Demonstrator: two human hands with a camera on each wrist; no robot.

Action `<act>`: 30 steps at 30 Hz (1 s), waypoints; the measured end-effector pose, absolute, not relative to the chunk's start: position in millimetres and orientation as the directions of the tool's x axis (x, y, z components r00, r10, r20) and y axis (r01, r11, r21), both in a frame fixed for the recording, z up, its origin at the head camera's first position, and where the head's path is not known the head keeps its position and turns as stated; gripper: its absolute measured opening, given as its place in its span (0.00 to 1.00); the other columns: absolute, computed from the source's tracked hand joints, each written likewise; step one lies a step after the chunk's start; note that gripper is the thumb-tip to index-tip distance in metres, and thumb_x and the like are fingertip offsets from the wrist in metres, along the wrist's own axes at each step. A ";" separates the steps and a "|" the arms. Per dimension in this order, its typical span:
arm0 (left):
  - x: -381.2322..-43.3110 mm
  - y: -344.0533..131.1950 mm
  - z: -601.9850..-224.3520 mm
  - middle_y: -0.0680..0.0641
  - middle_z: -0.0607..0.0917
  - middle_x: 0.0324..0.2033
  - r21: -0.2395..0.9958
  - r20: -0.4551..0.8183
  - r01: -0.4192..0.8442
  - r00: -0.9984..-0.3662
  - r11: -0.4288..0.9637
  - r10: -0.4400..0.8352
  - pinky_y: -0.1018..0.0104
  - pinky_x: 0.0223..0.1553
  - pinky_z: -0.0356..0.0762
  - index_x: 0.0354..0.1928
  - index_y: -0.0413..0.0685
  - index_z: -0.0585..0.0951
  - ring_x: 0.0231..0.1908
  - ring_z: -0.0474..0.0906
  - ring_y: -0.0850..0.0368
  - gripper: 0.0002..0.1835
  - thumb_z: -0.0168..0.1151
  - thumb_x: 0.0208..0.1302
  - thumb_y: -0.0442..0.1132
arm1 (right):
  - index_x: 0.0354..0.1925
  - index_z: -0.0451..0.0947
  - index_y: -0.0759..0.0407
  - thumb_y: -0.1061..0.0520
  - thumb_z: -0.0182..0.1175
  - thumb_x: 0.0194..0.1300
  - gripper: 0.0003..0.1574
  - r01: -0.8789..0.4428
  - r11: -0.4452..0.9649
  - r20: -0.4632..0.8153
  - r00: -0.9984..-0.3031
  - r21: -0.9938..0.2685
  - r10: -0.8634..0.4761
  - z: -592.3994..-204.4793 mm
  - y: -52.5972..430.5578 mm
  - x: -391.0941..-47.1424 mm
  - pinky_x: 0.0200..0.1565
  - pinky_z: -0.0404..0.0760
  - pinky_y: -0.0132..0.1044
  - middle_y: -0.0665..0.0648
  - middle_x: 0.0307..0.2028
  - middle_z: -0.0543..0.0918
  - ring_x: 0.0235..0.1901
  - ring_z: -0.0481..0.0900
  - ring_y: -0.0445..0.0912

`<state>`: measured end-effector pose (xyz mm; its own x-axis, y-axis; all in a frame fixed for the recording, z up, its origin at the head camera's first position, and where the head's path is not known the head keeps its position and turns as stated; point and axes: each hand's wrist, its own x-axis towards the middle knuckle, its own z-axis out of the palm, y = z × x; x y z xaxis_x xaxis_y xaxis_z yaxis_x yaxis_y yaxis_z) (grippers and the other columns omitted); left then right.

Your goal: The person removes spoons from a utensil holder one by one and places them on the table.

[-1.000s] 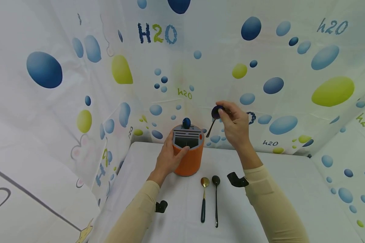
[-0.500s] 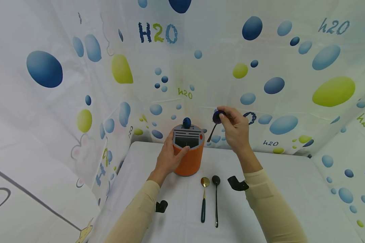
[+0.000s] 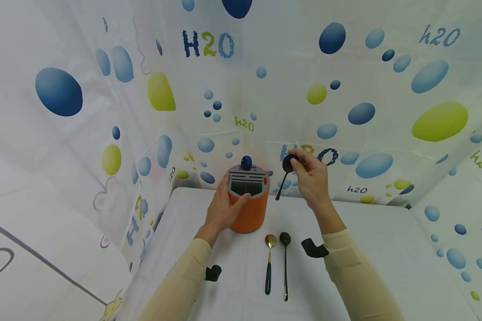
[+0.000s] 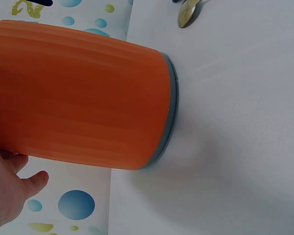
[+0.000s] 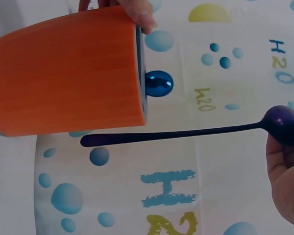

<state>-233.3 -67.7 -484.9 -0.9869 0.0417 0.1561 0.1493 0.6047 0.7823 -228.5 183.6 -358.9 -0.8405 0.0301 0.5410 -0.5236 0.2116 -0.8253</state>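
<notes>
An orange utensil holder [image 3: 249, 216] with a grey slotted top [image 3: 247, 174] stands on the table in the head view. My left hand [image 3: 223, 207] grips it at the upper left, thumb across the front. From the top pokes the bowl of a blue spoon [image 3: 246, 162], its handle hidden inside. To the right of the holder my right hand [image 3: 312, 177] pinches a dark purple spoon [image 5: 186, 133] by its bowl. That spoon's handle hangs down, tilted, apart from the holder. The right wrist view shows the handle end beside the holder's wall.
Two long spoons lie side by side in front of the holder: a gold spoon with a dark handle [image 3: 269, 263] and a black spoon [image 3: 285, 265]. White cloth covers the table [image 3: 369, 258]. A patterned curtain [image 3: 265, 98] rises behind its back edge.
My right hand has come down with the purple spoon, lowering the handle end alongside the holder. The left hand and the holder have stayed in place.
</notes>
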 end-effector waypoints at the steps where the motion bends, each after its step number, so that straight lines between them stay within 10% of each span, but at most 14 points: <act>1: -233.4 -67.6 -485.4 0.50 0.56 0.82 0.782 0.158 0.150 -0.987 0.605 0.040 0.36 0.74 0.63 0.84 0.69 0.41 0.77 0.61 0.44 0.56 0.50 0.62 0.82 | 0.57 0.83 0.66 0.67 0.56 0.76 0.16 -0.519 0.214 0.537 -0.843 -0.828 0.031 -359.4 183.7 -228.3 0.48 0.83 0.23 0.66 0.52 0.83 0.47 0.83 0.46; 30: -235.0 -68.6 -487.2 0.50 0.58 0.81 0.782 0.189 0.179 -0.981 0.597 0.047 0.35 0.73 0.65 0.84 0.68 0.42 0.77 0.62 0.43 0.56 0.51 0.63 0.81 | 0.59 0.83 0.63 0.62 0.55 0.79 0.16 -0.289 0.296 0.316 -0.947 -0.911 0.049 -394.1 205.3 -223.7 0.48 0.80 0.21 0.65 0.56 0.85 0.50 0.84 0.48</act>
